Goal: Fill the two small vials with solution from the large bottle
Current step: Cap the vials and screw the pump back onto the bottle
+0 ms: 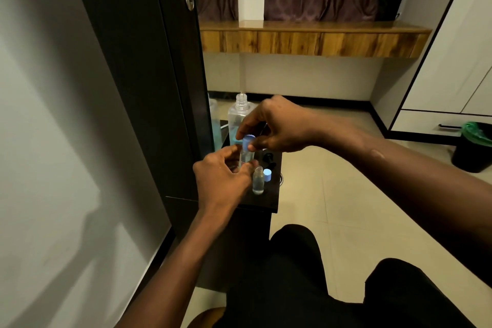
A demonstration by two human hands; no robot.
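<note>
My left hand (223, 181) grips a small clear vial (245, 157) above the small dark table (269, 202). My right hand (277, 125) pinches a blue cap (247, 141) right at that vial's mouth. A second clear vial (257, 180) stands uncapped on the table, with its blue cap (267, 175) lying beside it. The large clear bottle (239, 114) stands open behind my hands, blue liquid low inside it. A black bottle cap (268, 159) lies to the right of the held vial.
A dark cabinet door (149, 74) rises at the table's left. A black bin with a green liner (471, 149) stands on the tiled floor at the right. My legs in black trousers (306, 274) are below the table. A wooden shelf (314, 37) runs along the far wall.
</note>
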